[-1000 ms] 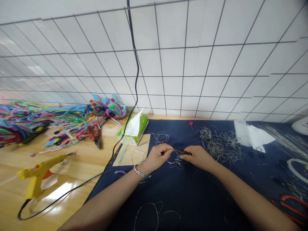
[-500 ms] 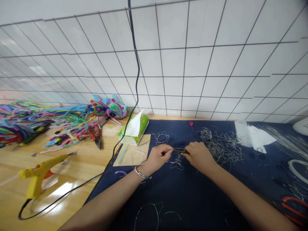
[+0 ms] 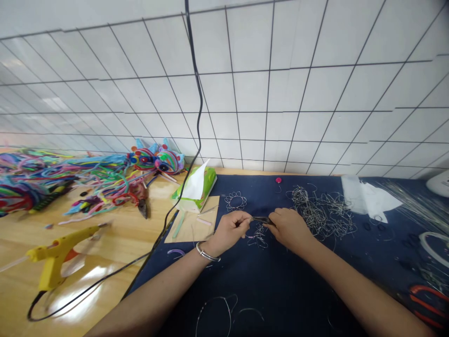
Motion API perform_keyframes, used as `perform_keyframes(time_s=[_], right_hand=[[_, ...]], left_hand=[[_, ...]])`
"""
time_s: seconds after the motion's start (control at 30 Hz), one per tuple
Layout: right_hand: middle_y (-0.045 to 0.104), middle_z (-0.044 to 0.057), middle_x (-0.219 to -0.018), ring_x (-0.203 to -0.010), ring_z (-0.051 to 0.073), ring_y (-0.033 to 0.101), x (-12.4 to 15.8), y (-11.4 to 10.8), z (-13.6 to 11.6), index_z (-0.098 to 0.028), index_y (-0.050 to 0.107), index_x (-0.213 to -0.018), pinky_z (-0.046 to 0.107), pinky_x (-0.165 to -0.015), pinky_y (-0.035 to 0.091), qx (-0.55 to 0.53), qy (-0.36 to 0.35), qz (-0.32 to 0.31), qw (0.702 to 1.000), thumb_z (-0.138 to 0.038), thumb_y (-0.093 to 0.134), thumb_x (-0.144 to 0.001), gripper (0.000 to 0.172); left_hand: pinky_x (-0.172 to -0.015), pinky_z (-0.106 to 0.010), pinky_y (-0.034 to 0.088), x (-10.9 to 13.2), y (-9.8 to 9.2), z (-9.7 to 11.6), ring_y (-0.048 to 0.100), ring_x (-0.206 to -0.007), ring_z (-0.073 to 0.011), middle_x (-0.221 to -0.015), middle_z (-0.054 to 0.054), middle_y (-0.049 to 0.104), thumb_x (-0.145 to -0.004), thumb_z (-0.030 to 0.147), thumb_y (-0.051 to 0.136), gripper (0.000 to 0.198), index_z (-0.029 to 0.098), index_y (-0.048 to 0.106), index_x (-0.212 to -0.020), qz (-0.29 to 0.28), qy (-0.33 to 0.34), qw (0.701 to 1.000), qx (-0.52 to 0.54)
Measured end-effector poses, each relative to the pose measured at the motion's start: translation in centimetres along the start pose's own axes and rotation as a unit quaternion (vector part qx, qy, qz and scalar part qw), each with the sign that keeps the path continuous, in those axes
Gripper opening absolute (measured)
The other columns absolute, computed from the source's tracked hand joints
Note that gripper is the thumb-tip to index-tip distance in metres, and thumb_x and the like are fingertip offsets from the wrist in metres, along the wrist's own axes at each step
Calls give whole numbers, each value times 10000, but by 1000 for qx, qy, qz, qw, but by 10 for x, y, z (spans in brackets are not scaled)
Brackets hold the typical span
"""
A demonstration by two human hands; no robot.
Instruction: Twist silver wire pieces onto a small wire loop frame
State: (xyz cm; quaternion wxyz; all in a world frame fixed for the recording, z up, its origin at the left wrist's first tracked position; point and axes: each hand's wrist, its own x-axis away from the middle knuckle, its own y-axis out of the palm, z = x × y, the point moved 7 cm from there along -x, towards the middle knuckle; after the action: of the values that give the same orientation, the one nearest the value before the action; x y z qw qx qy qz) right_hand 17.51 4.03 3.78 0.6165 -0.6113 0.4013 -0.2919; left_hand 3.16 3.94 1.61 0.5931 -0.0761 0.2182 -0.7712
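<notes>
A: Your left hand (image 3: 231, 228) pinches a small bit of wire (image 3: 251, 218) between thumb and forefinger; nearly all of it is hidden; your right hand (image 3: 290, 228) is curled round the dark pliers (image 3: 260, 219), covering their handles, so I cannot tell how far the jaws part.

B: And the pliers lie between your hands, their tips at your left fingertips; the beaded wire piece (image 3: 258, 238) sits just below; whether it joins the pinched wire, I cannot tell.

A: The lower edge cuts off your wire loop (image 3: 230, 318); the right edge crops the orange-handled tool (image 3: 430, 299), blurred besides.

B: Near your right hand spreads the wire tangle (image 3: 322, 215); just beyond your left is the petalled wire ring (image 3: 235, 208); further left, the black cord (image 3: 201, 99) hangs down before the wall, crossing in front of the tissue pack (image 3: 209, 182); the yellow glue gun (image 3: 52, 262) lies well apart from you.
</notes>
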Motion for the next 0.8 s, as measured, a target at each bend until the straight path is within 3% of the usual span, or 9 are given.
perform_keyframes(time_s=[0.5,0.8], right_hand=[[549,3,-714,-663,124,509,1,12,7,-195,520,-710,227,-561,292,-39,19,-51,998,-474,404,-820,321],[553,10,-719,-667,130,511,3,13,8,-196,523,-719,227,-560,293,-27,36,-51,998,-485,394,-822,333]], left_hand=[[-489,-177,377,-1,1,-1,449,-456,-63,-532,34,481,-812,315,451,219,134,557,-749,-50,-20,998,30],[-546,-203,401,-1,-4,5,492,-518,-85,-610,11,535,-805,374,466,266,150,596,-867,3,11,1000,5]])
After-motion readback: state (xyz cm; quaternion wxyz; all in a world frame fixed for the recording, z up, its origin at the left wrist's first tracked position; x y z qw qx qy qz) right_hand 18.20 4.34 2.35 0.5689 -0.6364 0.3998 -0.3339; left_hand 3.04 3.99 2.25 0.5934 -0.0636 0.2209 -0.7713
